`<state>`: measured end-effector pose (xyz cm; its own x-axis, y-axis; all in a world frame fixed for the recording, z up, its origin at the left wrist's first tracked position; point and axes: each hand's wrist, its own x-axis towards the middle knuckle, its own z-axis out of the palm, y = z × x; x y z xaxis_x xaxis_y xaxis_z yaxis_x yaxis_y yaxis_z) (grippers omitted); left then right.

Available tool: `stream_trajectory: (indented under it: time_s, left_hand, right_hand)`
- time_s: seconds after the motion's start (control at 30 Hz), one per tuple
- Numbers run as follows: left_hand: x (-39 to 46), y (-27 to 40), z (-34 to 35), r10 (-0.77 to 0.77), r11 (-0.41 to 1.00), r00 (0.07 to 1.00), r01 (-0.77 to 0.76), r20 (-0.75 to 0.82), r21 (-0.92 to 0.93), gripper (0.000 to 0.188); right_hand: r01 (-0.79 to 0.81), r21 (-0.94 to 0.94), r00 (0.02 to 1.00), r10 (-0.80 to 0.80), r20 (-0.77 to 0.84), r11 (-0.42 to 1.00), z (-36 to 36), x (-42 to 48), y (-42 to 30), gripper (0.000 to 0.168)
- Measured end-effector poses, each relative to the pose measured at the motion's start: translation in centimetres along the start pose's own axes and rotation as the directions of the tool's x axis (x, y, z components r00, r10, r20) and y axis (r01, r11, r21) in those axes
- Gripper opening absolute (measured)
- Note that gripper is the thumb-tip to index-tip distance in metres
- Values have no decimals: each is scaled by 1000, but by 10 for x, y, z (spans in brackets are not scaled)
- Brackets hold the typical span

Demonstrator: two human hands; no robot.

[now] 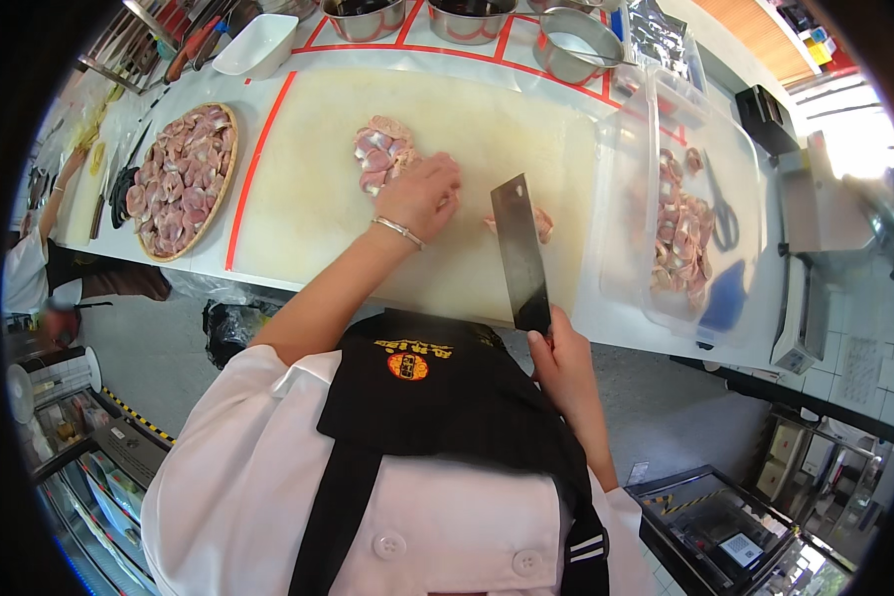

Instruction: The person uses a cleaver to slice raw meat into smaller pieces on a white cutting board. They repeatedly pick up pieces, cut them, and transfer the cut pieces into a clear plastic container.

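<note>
My right hand [566, 365] grips the handle of a broad-bladed cleaver [520, 249], its blade pointing away from me above the right part of a pale cutting board [305, 231]. Partly behind the blade, a small piece of raw meat [542, 225] lies on the board. My left hand [421, 197], with a bracelet at the wrist, rests at the right edge of a pile of raw gizzards [378, 153]. Its fingers are curled and slightly blurred; whether they hold a piece cannot be made out.
A round woven tray [232, 160] heaped with raw gizzards stands left. At right, a clear plastic bin [650, 223] shows meat pieces, scissors [724, 220] and a blue object. Metal pots [566, 48] and a white dish [257, 45] line the back. Another person's arm [56, 186] reaches in far left.
</note>
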<state>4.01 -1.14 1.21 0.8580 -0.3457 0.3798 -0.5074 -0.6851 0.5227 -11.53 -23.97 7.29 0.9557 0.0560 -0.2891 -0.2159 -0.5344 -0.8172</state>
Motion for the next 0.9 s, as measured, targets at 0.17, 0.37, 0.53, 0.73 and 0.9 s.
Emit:
stream_trajectory:
  time_s: [0.17, 0.37, 0.53, 0.73, 0.9]
  left_hand:
    - [1, -4, -1, -154, 973, 982, 132, 104, 190, 16]
    - [-4, -13, -1, -189, 884, 952, 272, 241, -381, 10]
    - [-17, -2, -17, 129, 883, 957, 8, 260, -469, 10]
    - [-34, 4, -11, -12, 945, 995, 45, 103, -324, 10]
    - [-36, 15, -4, -112, 970, 991, 94, -69, -223, 9]
  right_hand:
    - [59, 31, 989, -55, -134, 998, 4, 16, 2, 34]
    - [68, 49, 985, -59, -164, 996, 2, 19, -5, 34]
    - [8, 63, 999, -5, -51, 998, 3, 13, -12, 37]
    - [-50, 14, 996, 49, 75, 999, 4, 9, -28, 33]
    - [73, -71, 989, -63, 134, 995, 8, 16, -31, 35]
